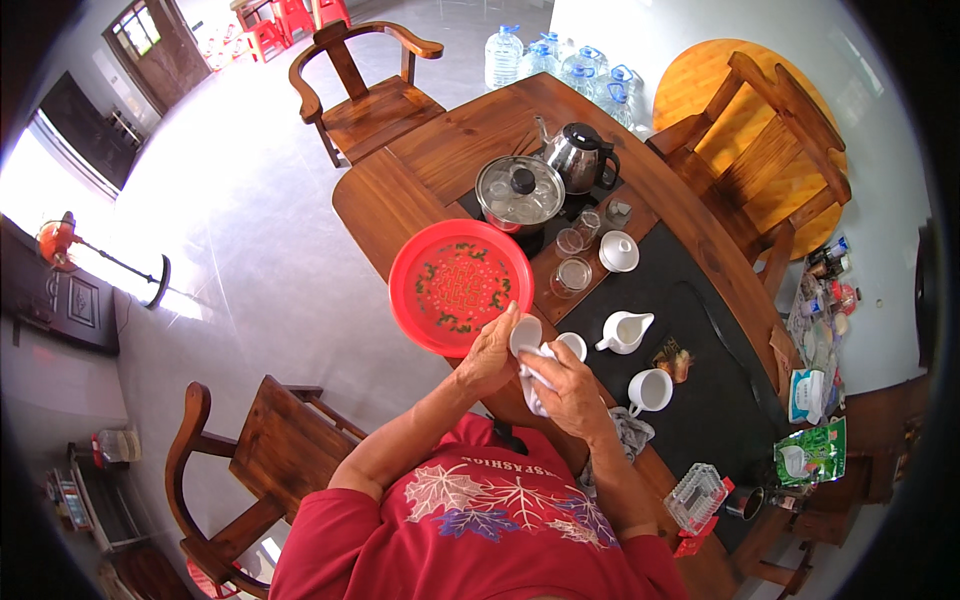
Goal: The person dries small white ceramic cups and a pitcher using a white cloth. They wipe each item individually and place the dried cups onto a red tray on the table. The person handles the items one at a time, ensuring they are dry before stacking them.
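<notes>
Where the wooden table [430, 172] curves before the person, a round red tray [403, 290] with a patterned middle lies just left of the hands, and a second white cup [573, 344] stands close to the right hand [570, 388]. A steel kettle [575, 162] stands farther back beside a lidded pot [520, 205]; a white pitcher [624, 333] and a white mug [651, 389] rest on the dark panel [690, 310] at right.

The small white cup [526, 332] is held between the hands, near the tray's rim: the left hand [490, 352] grips its side, while the right, closed on a white cloth [532, 394], holds the fabric against it.

The pot contains pale, glassy shapes, possibly cups, though reflections obscure them. A lid covers the white bowl [619, 253].
</notes>
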Demonstrator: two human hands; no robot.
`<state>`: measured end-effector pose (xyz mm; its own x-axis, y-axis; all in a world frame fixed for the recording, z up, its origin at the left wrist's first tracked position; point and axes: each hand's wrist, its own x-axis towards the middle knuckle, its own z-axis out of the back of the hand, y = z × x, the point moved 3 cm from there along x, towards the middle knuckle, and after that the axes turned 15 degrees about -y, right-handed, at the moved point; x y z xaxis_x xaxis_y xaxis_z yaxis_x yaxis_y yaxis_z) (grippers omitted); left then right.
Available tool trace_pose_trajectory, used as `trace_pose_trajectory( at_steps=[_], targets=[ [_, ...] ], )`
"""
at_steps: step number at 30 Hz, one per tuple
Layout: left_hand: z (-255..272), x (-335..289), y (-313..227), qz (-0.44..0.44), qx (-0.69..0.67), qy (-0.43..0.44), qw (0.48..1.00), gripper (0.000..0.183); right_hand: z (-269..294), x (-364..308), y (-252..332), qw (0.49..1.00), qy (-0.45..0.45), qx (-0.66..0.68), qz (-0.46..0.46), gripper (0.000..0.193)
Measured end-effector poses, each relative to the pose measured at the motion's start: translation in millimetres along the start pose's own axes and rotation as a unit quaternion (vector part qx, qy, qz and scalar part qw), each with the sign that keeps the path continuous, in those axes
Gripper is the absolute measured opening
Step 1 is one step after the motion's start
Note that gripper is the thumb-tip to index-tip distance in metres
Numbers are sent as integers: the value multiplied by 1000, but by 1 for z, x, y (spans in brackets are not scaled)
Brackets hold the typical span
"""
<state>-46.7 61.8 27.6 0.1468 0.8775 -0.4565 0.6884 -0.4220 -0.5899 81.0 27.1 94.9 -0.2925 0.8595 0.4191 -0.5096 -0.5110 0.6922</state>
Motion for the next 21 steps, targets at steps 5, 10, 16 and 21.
trace_pose_trajectory(
  at_steps=[5, 10, 16, 21],
  targets=[
    [-14, -8, 5, 108, -142, 66, 982, 35, -3, 11, 24, 982, -147, -68, 95, 48],
    [-11, -7, 16, 71, -85, 15, 994, 32, -12, 22, 23, 955, -200, -184, 121, 50],
    [-14, -4, 19, 38, -104, 40, 993, 37, -8, 22, 8, 948, -210, -234, 53, 43],
    [-8, -5, 22, -49, -24, 28, 998, 36, -1, 10, 3, 965, -174, -187, -52, 30]
  ],
)
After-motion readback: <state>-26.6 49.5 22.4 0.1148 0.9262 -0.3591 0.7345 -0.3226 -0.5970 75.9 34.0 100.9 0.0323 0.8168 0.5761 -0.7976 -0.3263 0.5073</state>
